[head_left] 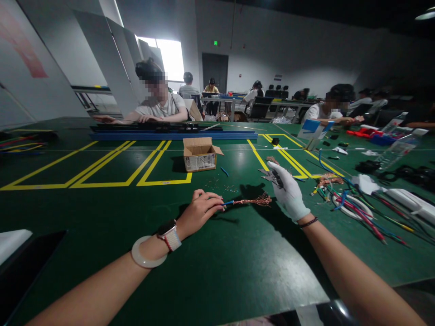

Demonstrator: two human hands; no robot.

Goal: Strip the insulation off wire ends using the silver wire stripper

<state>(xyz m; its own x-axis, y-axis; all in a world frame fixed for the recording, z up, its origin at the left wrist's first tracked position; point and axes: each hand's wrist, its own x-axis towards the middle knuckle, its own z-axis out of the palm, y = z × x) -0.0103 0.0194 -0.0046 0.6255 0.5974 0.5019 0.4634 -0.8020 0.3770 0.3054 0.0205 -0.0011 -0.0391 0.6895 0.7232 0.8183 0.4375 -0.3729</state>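
Observation:
My left hand (200, 211) is closed in a pinch on the blue-insulated end of a short wire (245, 201). The wire's bared copper strands fan out to the right, just above the green table (136, 235). My right hand (288, 190), in a white glove, is raised beside the frayed copper end. Its fingers are curled around a dark metal tool (272, 175), probably a wire stripper or cutter. A watch and a pale bangle sit on my left wrist, and a dark beaded bracelet on my right.
A small open cardboard box (200, 154) stands ahead inside yellow floor-tape lines. Small copper scraps (220, 184) lie near it. A tangle of coloured wires (353, 203) lies at the right. Long blue rails (173, 134) and several seated people are across the table.

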